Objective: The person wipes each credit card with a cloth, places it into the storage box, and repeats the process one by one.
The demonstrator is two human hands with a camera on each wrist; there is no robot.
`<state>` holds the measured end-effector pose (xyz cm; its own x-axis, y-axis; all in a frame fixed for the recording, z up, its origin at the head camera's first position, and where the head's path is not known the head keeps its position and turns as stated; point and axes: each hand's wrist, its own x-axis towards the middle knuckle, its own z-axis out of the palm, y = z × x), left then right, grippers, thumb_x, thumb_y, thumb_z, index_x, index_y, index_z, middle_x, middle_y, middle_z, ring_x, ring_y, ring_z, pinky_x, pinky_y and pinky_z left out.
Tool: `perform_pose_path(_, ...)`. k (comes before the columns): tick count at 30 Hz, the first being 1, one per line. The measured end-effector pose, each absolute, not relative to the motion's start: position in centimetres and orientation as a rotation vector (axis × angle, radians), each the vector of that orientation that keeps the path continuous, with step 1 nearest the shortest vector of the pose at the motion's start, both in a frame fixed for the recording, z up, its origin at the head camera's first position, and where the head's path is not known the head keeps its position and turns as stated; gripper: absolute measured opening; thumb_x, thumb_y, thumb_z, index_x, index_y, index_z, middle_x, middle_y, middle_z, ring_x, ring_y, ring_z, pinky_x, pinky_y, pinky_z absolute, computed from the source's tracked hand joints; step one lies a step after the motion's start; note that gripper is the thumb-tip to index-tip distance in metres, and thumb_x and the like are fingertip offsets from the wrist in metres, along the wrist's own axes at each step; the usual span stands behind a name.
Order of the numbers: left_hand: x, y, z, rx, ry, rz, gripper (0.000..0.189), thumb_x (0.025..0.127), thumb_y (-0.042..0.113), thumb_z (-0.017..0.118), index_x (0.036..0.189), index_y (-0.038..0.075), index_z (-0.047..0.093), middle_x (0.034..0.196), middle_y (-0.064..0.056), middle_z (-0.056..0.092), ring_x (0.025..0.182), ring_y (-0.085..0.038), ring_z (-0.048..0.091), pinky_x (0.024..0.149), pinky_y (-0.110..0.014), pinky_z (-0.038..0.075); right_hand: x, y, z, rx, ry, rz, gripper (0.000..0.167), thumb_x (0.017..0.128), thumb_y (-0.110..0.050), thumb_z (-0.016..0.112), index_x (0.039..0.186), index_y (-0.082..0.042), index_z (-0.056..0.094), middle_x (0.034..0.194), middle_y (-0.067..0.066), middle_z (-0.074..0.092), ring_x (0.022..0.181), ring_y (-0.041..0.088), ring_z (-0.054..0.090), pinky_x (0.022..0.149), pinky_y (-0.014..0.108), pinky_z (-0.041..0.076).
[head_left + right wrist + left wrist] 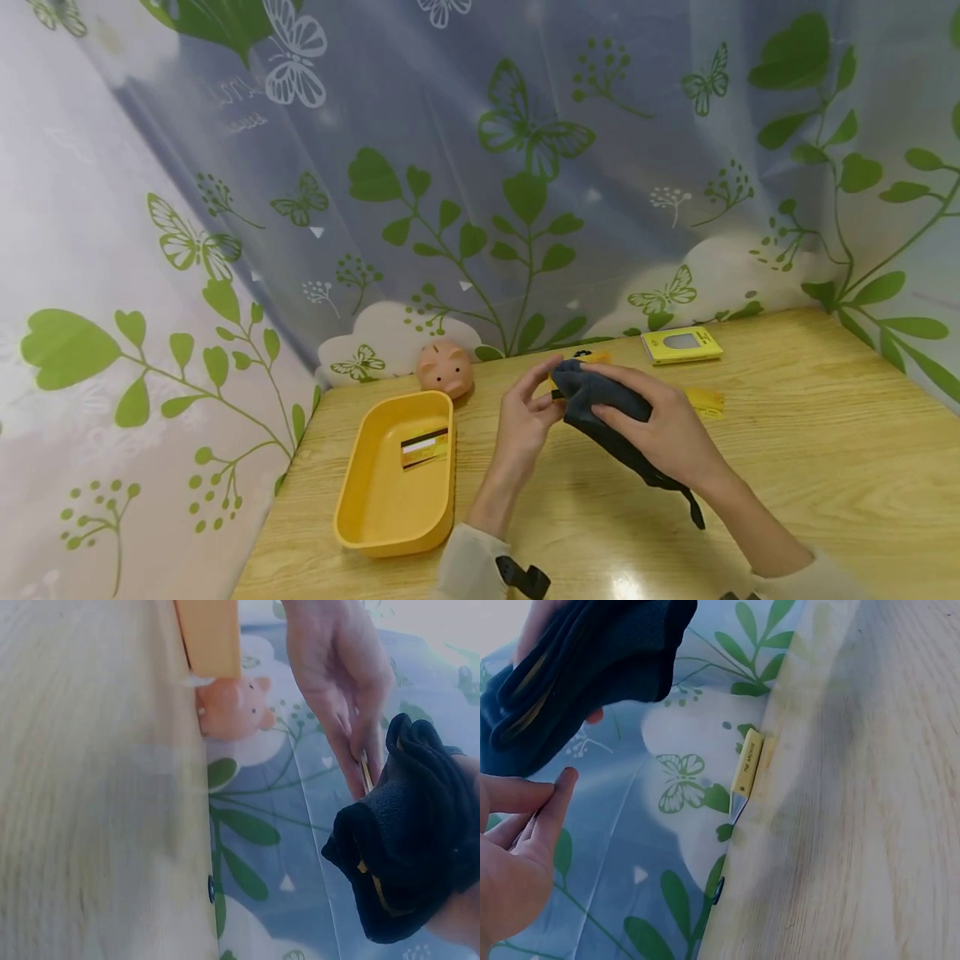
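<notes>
My right hand (663, 421) grips a dark blue soft fabric pouch (600, 396), held above the table with a dark strap end hanging from its lower side. In the right wrist view the folds of the pouch (409, 840) gape, and something yellowish shows inside. Close to the opening, my left hand (525, 421) pinches a thin card (366, 772), seen almost edge-on between thumb and fingers. Seen from the left wrist, the left hand (525, 855) has its fingertips just below the pouch; the card is hidden there.
A yellow bin (393, 508) stands on the left, with yellow-and-black cards (424, 447) inside. Behind it sits a pink piggy bank (446, 369). At the back right lies a yellow box (682, 343); yellow pieces (708, 402) lie nearer. A patterned curtain (450, 167) backs the wooden table (825, 433).
</notes>
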<state>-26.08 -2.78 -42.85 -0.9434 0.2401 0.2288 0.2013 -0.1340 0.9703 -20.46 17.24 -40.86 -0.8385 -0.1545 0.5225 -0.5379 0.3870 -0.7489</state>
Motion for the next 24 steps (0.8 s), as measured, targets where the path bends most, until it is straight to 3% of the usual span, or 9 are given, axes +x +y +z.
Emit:
perform_pose_path(4, -25.9, -2.48, -43.02, 0.564, 2.036, 2.284, 0.064, 0.092, -0.018, 0.057, 0.142, 0.02, 0.065, 0.149, -0.007, 0.057, 0.098, -0.019, 0.072, 0.062, -0.021, 0.047, -20.4, 16.59, -41.23, 0.641, -2.298, 1.431, 0.052, 0.097, -0.015, 0.075, 0.146, -0.027, 0.062, 0.141, 0.006, 0.065, 0.117, 0.029, 0.068, 0.084, 0.029, 0.059)
perform_pose_path(7, -25.83, -2.4, -43.13, 0.598, 2.04, 2.272, 0.062, 0.093, -0.017, 0.059, 0.143, 0.019, 0.065, 0.149, -0.008, 0.058, 0.092, -0.018, 0.071, 0.056, -0.022, 0.04, -20.49, 16.45, -41.42, 0.644, -2.321, 1.419, 0.051, 0.097, -0.015, 0.075, 0.146, -0.027, 0.062, 0.141, 0.006, 0.065, 0.114, 0.028, 0.069, 0.082, 0.031, 0.059)
perform_pose_path(16, -25.97, -2.38, -43.5, 0.651, 2.056, 2.247, 0.058, 0.095, -0.013, 0.064, 0.143, 0.019, 0.065, 0.15, -0.014, 0.056, 0.112, -0.036, 0.071, 0.073, -0.021, 0.053, -20.7, 16.5, -41.82, 0.587, -2.354, 1.409, 0.05, 0.097, -0.016, 0.076, 0.145, -0.022, 0.063, 0.137, 0.011, 0.066, 0.111, 0.031, 0.07, 0.079, 0.03, 0.06)
perform_pose_path(21, -26.02, -2.29, -43.62, 0.647, 2.064, 2.264, 0.062, 0.093, -0.02, 0.057, 0.141, 0.017, 0.066, 0.146, -0.012, 0.06, 0.109, -0.032, 0.072, 0.074, -0.021, 0.055, -20.81, 16.58, -41.86, 0.556, -2.348, 1.378, 0.049, 0.096, -0.017, 0.076, 0.144, -0.024, 0.064, 0.133, 0.011, 0.068, 0.109, 0.033, 0.071, 0.078, 0.031, 0.06)
perform_pose_path(24, -26.03, -2.24, -43.64, 0.632, 2.062, 2.274, 0.065, 0.09, -0.022, 0.054, 0.14, 0.018, 0.067, 0.144, -0.01, 0.062, 0.106, -0.029, 0.073, 0.074, -0.022, 0.055, -20.86, 16.68, -41.83, 0.534, -2.349, 1.347, 0.049, 0.096, -0.018, 0.077, 0.143, -0.026, 0.064, 0.134, 0.01, 0.068, 0.112, 0.034, 0.07, 0.081, 0.038, 0.061)
